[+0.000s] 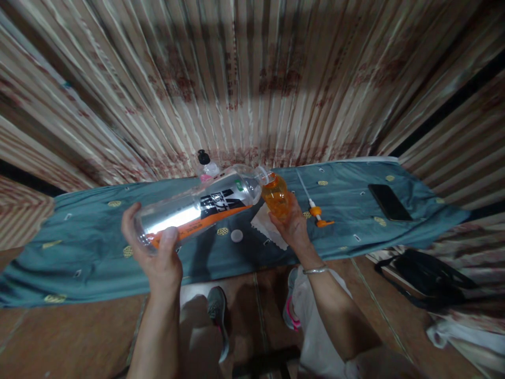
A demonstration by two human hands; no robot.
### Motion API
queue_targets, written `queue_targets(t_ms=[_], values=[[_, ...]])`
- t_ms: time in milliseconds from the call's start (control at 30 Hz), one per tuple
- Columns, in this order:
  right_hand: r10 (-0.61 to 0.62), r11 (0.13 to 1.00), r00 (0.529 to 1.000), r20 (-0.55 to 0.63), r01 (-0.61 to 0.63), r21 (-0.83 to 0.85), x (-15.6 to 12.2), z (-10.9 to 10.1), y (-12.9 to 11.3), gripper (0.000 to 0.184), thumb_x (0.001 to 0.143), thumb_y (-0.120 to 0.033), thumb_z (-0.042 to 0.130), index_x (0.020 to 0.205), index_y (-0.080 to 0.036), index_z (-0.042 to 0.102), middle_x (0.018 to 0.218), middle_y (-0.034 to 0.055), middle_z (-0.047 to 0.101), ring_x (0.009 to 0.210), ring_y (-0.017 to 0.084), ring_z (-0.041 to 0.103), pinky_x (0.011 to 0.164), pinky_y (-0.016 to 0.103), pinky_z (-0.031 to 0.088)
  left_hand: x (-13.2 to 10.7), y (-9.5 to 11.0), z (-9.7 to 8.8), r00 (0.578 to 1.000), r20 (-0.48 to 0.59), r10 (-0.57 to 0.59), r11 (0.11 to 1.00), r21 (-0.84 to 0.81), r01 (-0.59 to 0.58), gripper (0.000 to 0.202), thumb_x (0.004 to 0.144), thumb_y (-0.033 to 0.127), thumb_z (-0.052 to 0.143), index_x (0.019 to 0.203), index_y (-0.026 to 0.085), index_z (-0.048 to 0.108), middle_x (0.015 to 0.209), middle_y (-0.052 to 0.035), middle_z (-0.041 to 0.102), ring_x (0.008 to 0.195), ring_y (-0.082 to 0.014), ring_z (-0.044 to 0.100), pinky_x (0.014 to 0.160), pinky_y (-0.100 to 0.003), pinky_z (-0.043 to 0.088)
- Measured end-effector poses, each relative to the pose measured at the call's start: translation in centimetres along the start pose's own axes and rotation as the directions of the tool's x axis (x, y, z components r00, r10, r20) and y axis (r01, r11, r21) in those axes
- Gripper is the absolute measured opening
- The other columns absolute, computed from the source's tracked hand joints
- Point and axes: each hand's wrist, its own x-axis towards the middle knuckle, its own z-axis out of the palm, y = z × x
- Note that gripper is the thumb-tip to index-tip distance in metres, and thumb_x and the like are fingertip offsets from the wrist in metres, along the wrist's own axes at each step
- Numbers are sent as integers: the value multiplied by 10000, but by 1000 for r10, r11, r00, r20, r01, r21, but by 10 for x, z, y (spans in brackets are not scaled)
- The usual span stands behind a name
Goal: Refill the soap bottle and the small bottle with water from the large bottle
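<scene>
My left hand (pixel 158 247) is wrapped round the base of a large clear plastic bottle (pixel 201 208) with a silver, black and orange label. The bottle lies tilted in the air, its neck pointing right. My right hand (pixel 290 221) grips a small orange translucent bottle (pixel 277 196), whose mouth meets the big bottle's neck. A white round cap (pixel 236 236) lies on the cloth below the big bottle. To the right of my right hand rests an orange and white pump head (pixel 316 211) with its long tube. A white paper tissue (pixel 268 226) lies partly under my right hand.
A blue-green patterned cloth (pixel 90 226) covers the narrow table. Behind the big bottle stands a small clear bottle with a black cap (pixel 203 157). A black phone (pixel 390 202) lies at the right. A pleated curtain (pixel 244 95) hangs behind; a black bag (pixel 430 279) sits lower right.
</scene>
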Motion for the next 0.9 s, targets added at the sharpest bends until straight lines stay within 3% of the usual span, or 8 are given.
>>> queue_targets(t_ms=[100,300,433,567,700,900], values=[[28,999,1000,-1,-28,-16,0,0,-2,897,1081,-656,828,1786,-146,609,1706,309,810,1617,484,809,1382,775,685,0,1,1,1000,3,9,1000,-12,-9,913,902,760,952,1655,289,741,1555,-96,725,1457,-375,697,1448,-586,478],[44,999,999,9,-44,-9,1,-2,-4,896,1100,-721,840,1770,-161,637,1697,309,798,1630,506,796,1371,773,697,0,0,0,1000,9,13,998,-56,-12,857,919,688,974,1653,298,763,1601,-89,724,1513,-370,676,1468,-566,439],[66,998,998,25,-66,-4,1,-4,-4,889,1091,-651,874,1779,-150,618,1693,299,799,1626,504,793,1355,785,700,-1,-3,0,1000,18,4,999,-41,-3,869,924,711,952,1668,315,742,1598,-87,726,1490,-376,699,1439,-591,481],[58,998,998,31,-58,-2,0,-4,-1,903,1073,-594,900,1799,-144,608,1715,308,784,1652,496,779,1384,773,681,-3,-2,0,1000,17,-10,1000,-15,10,882,925,714,953,1681,322,727,1665,-103,713,1555,-408,691,1461,-624,476],[41,999,999,29,-41,-4,1,-4,0,933,1083,-644,892,1797,-117,605,1712,336,782,1646,515,783,1392,766,679,-5,4,1,1000,21,-15,1000,5,15,833,998,732,916,1705,335,729,1684,-123,717,1571,-426,694,1481,-644,477],[8,1000,1000,27,-9,11,2,-5,-3,883,1079,-613,864,1790,-156,609,1682,299,818,1600,492,819,1369,790,693,-4,5,2,1000,18,18,1000,-21,-18,838,1004,739,928,1698,309,740,1664,-129,722,1562,-416,697,1500,-648,470]])
